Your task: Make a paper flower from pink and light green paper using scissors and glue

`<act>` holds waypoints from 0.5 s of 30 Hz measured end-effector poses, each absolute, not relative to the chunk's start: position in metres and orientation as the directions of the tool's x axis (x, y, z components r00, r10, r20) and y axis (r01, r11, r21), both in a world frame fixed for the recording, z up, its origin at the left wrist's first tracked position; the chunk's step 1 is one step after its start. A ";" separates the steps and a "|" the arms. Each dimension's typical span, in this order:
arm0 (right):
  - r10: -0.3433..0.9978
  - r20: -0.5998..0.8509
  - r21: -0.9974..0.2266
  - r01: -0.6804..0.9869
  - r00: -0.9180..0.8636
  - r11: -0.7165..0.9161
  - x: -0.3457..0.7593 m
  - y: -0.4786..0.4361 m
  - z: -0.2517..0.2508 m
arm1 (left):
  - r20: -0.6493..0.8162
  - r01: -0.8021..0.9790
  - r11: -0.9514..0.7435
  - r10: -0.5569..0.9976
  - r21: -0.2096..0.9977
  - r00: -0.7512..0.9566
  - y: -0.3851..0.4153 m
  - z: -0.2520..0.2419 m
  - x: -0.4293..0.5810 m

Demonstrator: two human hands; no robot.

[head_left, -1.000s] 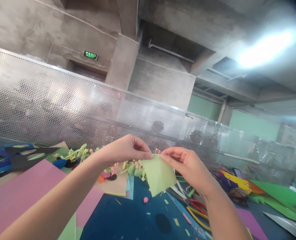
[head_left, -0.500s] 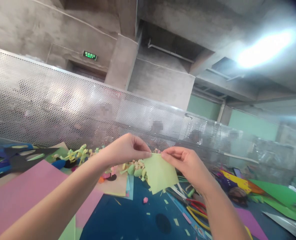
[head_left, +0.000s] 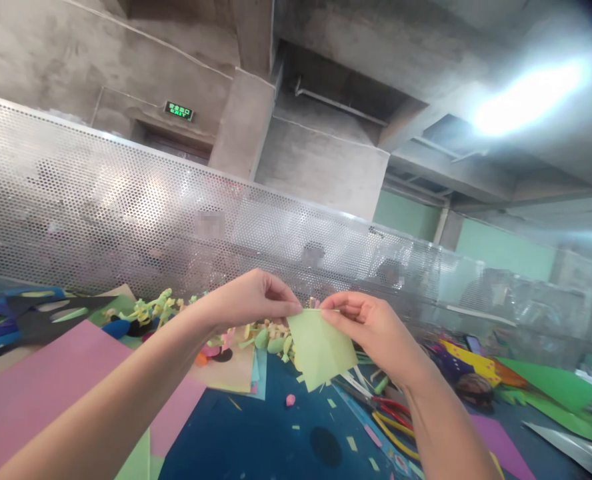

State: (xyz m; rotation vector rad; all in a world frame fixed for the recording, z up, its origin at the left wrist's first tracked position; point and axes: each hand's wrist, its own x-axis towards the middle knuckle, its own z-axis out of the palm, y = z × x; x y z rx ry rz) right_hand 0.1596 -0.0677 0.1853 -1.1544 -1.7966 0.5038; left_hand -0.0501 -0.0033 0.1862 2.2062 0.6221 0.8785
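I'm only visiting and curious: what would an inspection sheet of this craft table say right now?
Surface: dark blue sheet on the table, pink sheet at the left.
Job's things: light green paper, held above the table.
Clutter: paper scraps heaped behind; scissors with red and yellow handles at the right; snippets strewn about.
Hands: left hand and right hand both pinch the paper's top edge.
Cables: nothing seen.
Surroundings: perforated metal screen behind the table; green exit sign; bright ceiling light.
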 end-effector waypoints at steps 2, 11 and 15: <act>0.881 0.454 -0.745 0.486 -0.132 0.457 0.159 -0.067 0.185 | 0.417 0.183 -0.669 0.629 0.721 0.656 -0.003 0.186 -0.050; 0.887 0.454 -0.747 0.507 -0.084 0.430 0.157 -0.066 0.185 | 0.509 0.279 -0.729 0.651 0.625 0.563 -0.009 0.188 -0.046; 0.874 0.471 -0.721 0.519 -0.120 0.460 0.160 -0.064 0.183 | 0.556 0.323 -0.763 0.635 0.559 0.537 -0.015 0.189 -0.044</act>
